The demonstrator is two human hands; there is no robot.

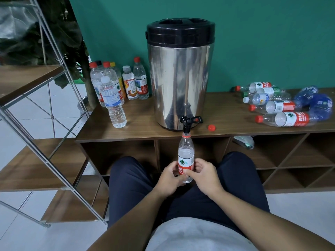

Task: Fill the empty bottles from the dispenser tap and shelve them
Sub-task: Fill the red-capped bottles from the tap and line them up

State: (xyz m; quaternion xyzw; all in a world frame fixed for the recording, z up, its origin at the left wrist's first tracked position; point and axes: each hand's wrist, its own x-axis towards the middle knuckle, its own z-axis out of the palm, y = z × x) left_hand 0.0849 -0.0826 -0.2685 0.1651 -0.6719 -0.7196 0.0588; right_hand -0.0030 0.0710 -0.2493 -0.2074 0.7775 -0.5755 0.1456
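Both hands, left (169,175) and right (203,175), grip clamped on bottle (186,156) | mouth under tap (186,122)

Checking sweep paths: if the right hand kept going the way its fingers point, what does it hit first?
The right hand points left across the bottle it grips; going on, it would likely meet the left hand on the bottle's other side first.

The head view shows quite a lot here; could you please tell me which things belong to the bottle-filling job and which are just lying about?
Part of the job:
- bottle under the tap, held by left hand and right hand
- dispenser
- loose red cap
- empty bottles lying down
- upright bottles
- shelf

Lying about:
- plant
- crushed bottle in a cubby
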